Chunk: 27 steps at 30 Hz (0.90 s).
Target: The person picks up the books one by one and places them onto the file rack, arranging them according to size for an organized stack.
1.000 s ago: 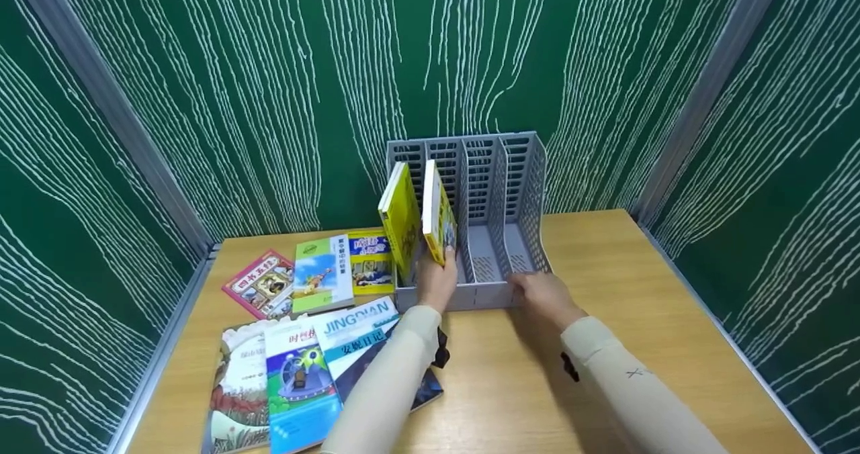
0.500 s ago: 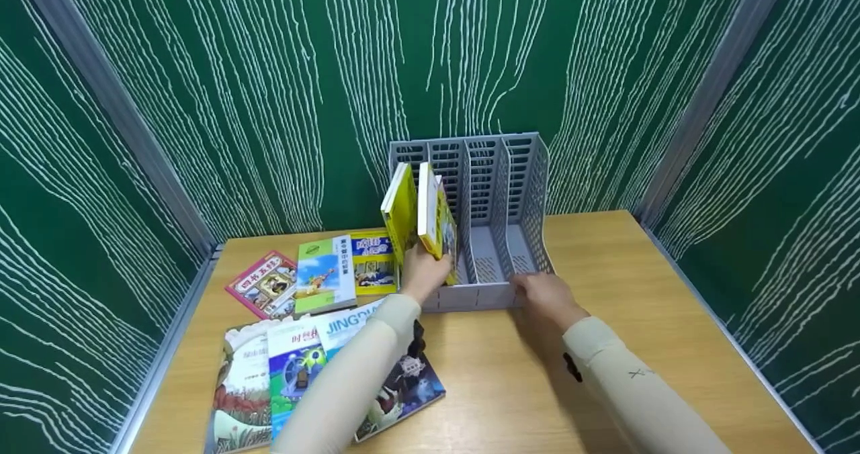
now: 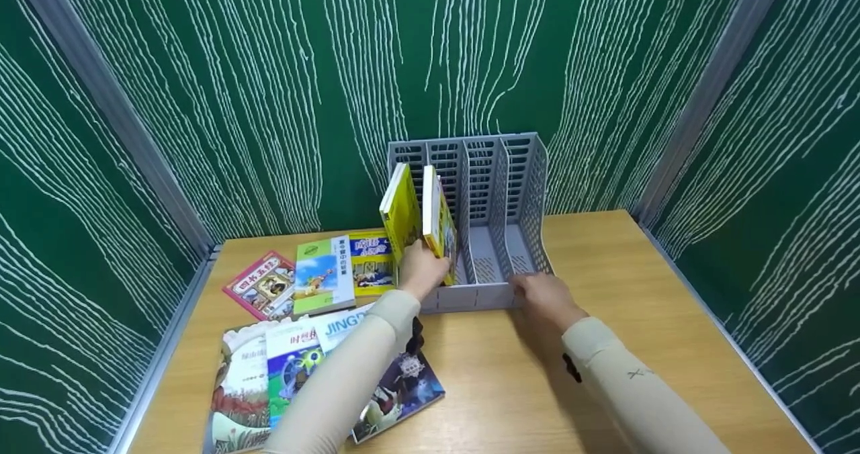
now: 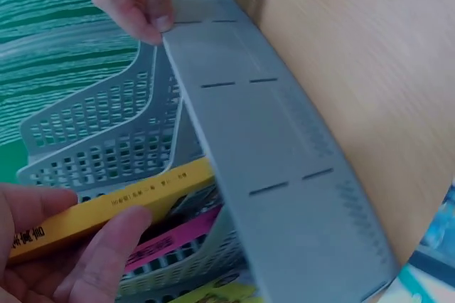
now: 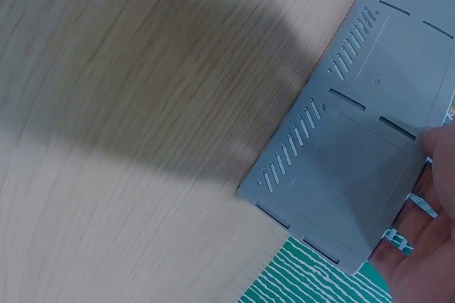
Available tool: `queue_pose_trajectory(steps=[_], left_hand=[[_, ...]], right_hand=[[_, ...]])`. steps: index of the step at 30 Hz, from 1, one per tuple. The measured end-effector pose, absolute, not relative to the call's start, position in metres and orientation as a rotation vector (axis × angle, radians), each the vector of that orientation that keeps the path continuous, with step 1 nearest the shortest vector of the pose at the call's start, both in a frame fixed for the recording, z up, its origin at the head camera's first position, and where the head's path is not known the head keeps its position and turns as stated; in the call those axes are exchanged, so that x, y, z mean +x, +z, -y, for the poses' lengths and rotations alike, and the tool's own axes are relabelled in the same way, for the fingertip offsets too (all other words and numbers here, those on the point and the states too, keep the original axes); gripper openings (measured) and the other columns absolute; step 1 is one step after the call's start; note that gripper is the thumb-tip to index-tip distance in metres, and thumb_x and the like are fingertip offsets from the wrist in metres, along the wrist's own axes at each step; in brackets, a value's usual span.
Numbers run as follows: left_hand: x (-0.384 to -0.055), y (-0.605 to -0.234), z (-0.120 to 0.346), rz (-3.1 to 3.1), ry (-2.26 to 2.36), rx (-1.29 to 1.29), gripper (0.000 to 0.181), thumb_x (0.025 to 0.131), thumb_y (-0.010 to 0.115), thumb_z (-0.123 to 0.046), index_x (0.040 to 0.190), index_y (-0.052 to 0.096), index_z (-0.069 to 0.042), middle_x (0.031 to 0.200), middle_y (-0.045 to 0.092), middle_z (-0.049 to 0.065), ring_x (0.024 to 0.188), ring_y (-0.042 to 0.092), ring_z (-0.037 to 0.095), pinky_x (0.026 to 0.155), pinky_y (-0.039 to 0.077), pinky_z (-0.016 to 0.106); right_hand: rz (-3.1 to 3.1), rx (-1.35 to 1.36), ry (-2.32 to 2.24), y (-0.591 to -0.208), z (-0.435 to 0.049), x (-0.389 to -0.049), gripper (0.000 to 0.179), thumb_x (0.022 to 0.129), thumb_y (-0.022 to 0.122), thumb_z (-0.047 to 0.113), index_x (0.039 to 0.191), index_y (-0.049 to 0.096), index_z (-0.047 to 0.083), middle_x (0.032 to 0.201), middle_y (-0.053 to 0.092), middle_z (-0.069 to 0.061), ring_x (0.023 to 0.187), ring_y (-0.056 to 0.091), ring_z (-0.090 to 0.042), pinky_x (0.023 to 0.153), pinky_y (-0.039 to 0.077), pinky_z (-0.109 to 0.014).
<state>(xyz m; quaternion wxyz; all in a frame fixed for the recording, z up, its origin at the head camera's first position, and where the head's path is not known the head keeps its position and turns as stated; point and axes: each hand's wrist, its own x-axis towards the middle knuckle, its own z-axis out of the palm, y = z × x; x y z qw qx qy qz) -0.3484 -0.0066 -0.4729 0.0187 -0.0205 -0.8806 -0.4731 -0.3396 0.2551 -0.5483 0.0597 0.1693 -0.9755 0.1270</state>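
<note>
Sleeves, two, pale: left sleeve [image 3: 346, 373] and right sleeve [image 3: 628, 377] are reaching over the wooden table [image 3: 500, 380].

Books, loose, near group, four: flower-cover book [image 3: 235, 397], blue book [image 3: 285, 367], white book [image 3: 336, 326] and dark-cover book [image 3: 408, 387] are lying flat and overlapping; the left sleeve is partly covering the last three.

Hands, two, bare: right hand [image 3: 547, 299] is holding the front edge of the grey rack [image 3: 477, 297] near its right corner, its grip clamping thumb and fingers over the panel. Left hand [image 3: 422, 269] is holding the yellow book [image 4: 128, 207], its grip clamping thumb and fingers about the spine.

Yellow book: is standing slightly tilted in the rack's second compartment from the left; pink-spined book [image 4: 174, 242] is showing beside it.

Yellow-green book [image 3: 403, 219]: is standing in the leftmost compartment.

Books, loose, far group, three: pink-bordered book [image 3: 263, 285], green-and-blue book [image 3: 324, 273] and yellow-and-blue book [image 3: 371, 262] are lying left of the rack.

Wall, green, white-lined [image 3: 470, 51]: is rising behind the table.
</note>
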Motion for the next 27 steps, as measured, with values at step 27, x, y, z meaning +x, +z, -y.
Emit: queue_pose_trajectory(steps=[27], left_hand=[[-0.396, -0.518, 0.008, 2.949, -1.112, -0.101, 0.032, 0.091, 0.081, -0.008, 0.121, 0.075, 0.001, 0.114, 0.082, 0.015, 0.093, 0.076, 0.026, 0.081, 0.064, 0.042]], right_hand=[[3.009, 0.474, 0.373, -0.547, -0.254, -0.338, 0.024, 0.099, 0.063, -0.002, 0.114, 0.079, 0.005, 0.103, 0.081, -0.016, 0.091, 0.076, -0.034, 0.086, 0.064, -0.053]])
